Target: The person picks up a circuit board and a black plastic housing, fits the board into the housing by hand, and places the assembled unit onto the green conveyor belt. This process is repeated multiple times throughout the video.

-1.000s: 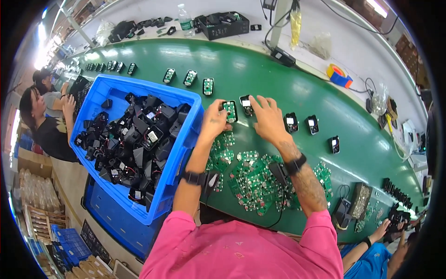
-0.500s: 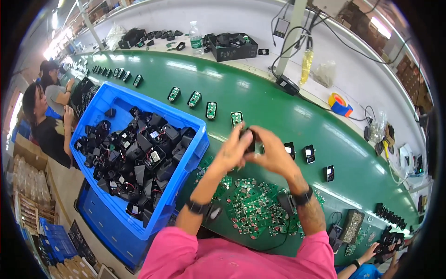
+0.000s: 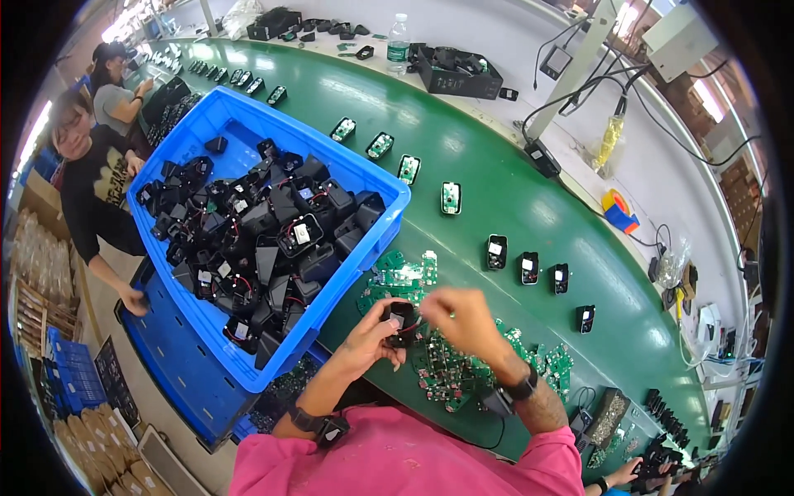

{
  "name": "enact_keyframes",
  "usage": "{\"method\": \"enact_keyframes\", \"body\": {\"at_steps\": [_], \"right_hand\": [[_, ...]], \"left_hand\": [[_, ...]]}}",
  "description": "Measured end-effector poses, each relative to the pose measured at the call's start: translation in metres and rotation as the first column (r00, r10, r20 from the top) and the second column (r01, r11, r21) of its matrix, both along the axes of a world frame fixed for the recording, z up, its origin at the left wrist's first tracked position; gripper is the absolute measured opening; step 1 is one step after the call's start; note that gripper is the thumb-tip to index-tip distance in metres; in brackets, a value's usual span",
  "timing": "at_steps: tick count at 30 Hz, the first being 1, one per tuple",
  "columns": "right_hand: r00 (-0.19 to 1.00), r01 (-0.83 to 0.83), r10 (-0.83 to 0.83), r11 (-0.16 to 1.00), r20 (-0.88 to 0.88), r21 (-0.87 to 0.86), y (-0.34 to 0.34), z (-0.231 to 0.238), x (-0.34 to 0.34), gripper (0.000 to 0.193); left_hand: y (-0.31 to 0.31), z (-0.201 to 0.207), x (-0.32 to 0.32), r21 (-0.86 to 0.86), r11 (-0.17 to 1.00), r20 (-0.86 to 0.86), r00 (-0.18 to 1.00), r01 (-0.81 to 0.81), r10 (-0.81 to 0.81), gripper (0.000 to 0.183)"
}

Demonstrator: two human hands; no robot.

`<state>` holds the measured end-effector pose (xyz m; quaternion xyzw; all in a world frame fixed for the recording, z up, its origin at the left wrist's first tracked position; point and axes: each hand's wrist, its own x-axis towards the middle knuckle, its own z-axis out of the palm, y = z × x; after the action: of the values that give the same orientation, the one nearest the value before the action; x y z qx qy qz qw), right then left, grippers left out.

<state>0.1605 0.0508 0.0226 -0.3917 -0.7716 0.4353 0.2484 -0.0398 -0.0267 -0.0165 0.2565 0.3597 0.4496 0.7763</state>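
Observation:
In front of my body, my left hand (image 3: pixel 362 345) grips a small black plastic housing (image 3: pixel 403 324) with its open side up. A pale part and a bit of red wire show inside it. Just right of the housing is my right hand (image 3: pixel 470 324), its fingers curled together; whatever they pinch is hidden. Beneath and beside both hands spreads a heap of green circuit boards (image 3: pixel 451 376). Beyond them stand a housing with a green board in it (image 3: pixel 451 198) and, to its right, a housing with a white part inside (image 3: pixel 496 251).
At left a big blue crate (image 3: pixel 385 186) is heaped with black housings (image 3: pixel 277 219). More housings line the green bench (image 3: pixel 331 91). A black box (image 3: pixel 459 73), a bottle (image 3: pixel 398 45) and tape rolls (image 3: pixel 619 211) sit along the back. Co-workers are at left and lower right.
Both hands have drawn back toward my body from the row of housings, and the housing in my left hand now lies over the board heap. The view has shifted; a co-worker leans nearer the crate.

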Motion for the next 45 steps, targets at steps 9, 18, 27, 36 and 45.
{"method": "enact_keyframes", "body": {"at_steps": [9, 18, 27, 36, 45], "right_hand": [[0.657, 0.313, -0.495, 0.865, 0.569, 0.393, 0.072, -0.072, -0.026, 0.031], [0.808, 0.476, -0.519, 0.854, -0.28, -0.21, 0.036, -0.023, -0.006, 0.018], [0.173, -0.55, -0.668, 0.544, -0.723, -0.634, -0.073, -0.016, 0.022, 0.021], [0.283, -0.345, -0.577, 0.685, -0.766, -0.642, -0.1, -0.023, 0.03, 0.02], [0.787, 0.278, -0.4, 0.91, -0.471, -0.308, -0.108, 0.005, 0.03, 0.036]], "left_hand": [[-0.016, -0.009, -0.014, -0.032, 0.999, -0.127, 0.992, 0.008, -0.012, 0.039], [-0.012, 0.024, -0.001, 0.118, 0.984, -0.24, 0.957, -0.135, 0.16, 0.044], [0.006, 0.073, 0.034, 0.675, 0.737, -0.52, 0.731, 0.034, 0.442, 0.059], [-0.005, 0.073, 0.053, 0.67, 0.735, -0.571, 0.706, 0.106, 0.419, 0.066], [-0.008, 0.048, 0.046, 0.327, 0.939, -0.231, 0.973, 0.107, -0.03, 0.051]]}}
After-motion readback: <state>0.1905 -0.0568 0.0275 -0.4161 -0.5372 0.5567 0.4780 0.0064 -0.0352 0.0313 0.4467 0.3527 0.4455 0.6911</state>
